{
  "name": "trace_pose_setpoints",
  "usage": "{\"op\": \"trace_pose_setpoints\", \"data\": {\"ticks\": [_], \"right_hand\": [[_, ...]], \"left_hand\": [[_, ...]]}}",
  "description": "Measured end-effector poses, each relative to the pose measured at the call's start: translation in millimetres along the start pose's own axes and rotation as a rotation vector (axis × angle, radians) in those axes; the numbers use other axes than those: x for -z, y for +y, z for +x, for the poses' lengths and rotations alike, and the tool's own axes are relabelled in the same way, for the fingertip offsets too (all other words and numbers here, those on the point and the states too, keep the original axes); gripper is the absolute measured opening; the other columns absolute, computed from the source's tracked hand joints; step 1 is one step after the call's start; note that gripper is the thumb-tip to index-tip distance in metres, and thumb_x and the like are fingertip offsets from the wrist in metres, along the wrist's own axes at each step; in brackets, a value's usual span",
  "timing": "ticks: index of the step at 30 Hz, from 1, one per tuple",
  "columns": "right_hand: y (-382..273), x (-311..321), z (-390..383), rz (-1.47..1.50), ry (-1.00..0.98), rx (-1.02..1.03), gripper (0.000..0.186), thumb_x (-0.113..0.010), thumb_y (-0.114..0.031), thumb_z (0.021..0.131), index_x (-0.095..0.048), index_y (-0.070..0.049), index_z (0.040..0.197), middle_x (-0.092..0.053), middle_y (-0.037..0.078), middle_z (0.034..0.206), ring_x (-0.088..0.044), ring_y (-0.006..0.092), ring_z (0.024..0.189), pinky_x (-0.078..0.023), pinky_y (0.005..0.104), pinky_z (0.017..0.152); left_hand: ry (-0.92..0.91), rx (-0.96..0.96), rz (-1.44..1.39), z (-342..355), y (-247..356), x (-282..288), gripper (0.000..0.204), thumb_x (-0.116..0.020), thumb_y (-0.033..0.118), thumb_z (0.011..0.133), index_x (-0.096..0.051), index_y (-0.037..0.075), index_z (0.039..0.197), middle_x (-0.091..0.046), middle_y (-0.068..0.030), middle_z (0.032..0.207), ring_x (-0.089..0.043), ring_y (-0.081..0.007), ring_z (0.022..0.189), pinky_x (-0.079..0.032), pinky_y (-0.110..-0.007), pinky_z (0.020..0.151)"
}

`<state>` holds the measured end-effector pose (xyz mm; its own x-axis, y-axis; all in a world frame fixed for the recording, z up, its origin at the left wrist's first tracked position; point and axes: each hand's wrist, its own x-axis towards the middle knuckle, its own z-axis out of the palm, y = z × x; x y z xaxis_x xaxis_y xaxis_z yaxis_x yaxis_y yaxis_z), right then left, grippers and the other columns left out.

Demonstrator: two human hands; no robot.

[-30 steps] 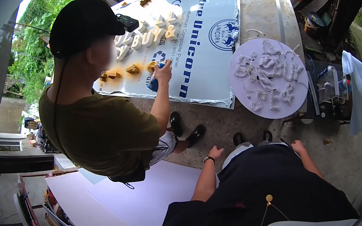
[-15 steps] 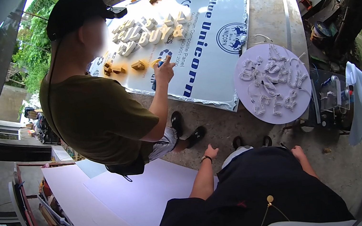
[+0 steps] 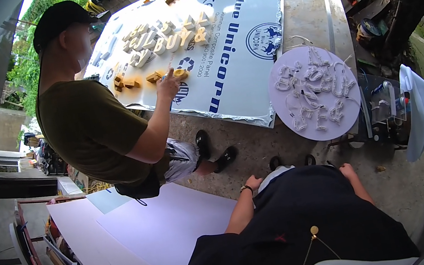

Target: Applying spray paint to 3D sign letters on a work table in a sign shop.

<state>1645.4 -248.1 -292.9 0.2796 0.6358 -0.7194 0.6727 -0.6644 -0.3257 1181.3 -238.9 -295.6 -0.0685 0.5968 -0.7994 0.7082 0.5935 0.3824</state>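
Observation:
My left hand, with a dark band at its wrist, hangs beside the hem of my light shorts. Its fingers are curled, and anything inside them is hidden. On the other side of my dark shirt, my right hand is closed; a thin dark stick-like thing pokes out of it. Neither hand touches the work surfaces. Nearest ahead of the right hand is a round white board bearing several white outlined letter shapes with thin wires. Beyond it lies a large printed panel.
A co-worker in a cap stands at left, one hand over gold-coated letters. Cream letters cover the panel. White sheets lie at left; a clear box and white cloth stand at right. Another person's hands rest at the far edge.
My left hand has drawn down against my shorts, its fingers curling in. The co-worker has shifted left, and their hand has moved left and slightly down over the panel. The view has shifted slightly.

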Motion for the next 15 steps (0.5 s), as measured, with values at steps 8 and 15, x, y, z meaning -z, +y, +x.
{"op": "trace_pose_setpoints", "data": {"ticks": [8,15], "right_hand": [[-8,7,-8,-0.032,0.016,-0.025,0.032,-0.05,-0.017,0.067,-0.055,0.004,0.09,-0.054,0.022,0.096,-0.051,0.0336,0.092,-0.041,0.0364,0.078],[-5,5,-2,-0.03,0.012,-0.013,0.032,-0.051,-0.018,0.067,-0.056,0.003,0.09,-0.055,0.02,0.096,-0.051,0.0329,0.092,-0.041,0.0364,0.078]], "left_hand": [[-0.018,0.044,-0.13,2,-12,19,0.055,-0.055,0.035,0.069,-0.046,-0.006,0.104,-0.057,-0.0198,0.092,-0.056,-0.0269,0.084,-0.044,-0.033,0.07],[-0.029,0.092,-0.054,4,-6,19,0.055,-0.056,0.036,0.068,-0.047,-0.005,0.103,-0.055,-0.0207,0.097,-0.054,-0.029,0.091,-0.042,-0.034,0.077]]}}
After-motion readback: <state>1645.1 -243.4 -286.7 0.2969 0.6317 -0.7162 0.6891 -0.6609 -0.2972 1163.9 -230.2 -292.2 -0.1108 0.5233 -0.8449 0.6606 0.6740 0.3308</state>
